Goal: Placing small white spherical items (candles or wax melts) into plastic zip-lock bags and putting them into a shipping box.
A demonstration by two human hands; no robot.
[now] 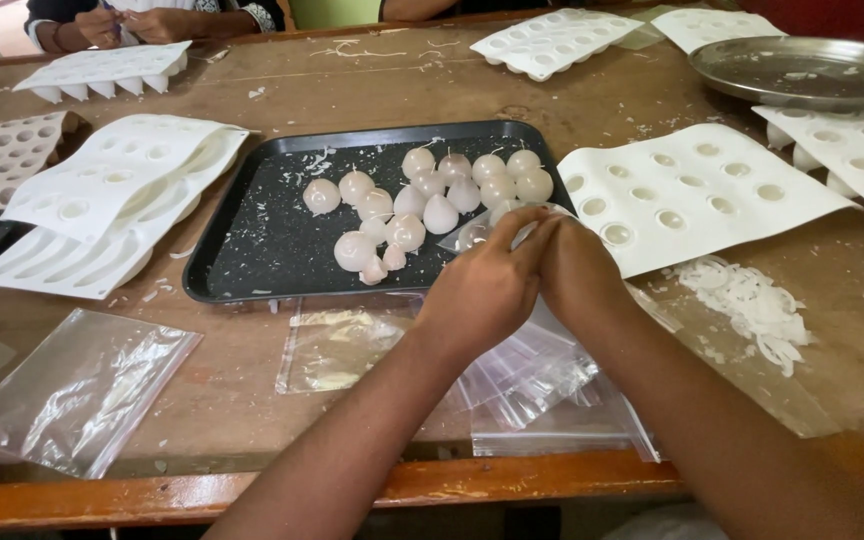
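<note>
Plastic bags (pixel 532 385) litter worn wooden table (pixel 252 390).

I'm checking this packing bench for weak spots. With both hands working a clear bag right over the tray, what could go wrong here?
1. The left hand and right hand hold a small clear plastic bag at the black metal tray's edge; a white dome-shaped wax piece might be knocked.
2. White wax flakes on the brown wooden table could get into the bag.

Both hands (pixel 532 275) pinching clear bag (pixel 482 232) over black tray (pixel 252 260) edge
</note>
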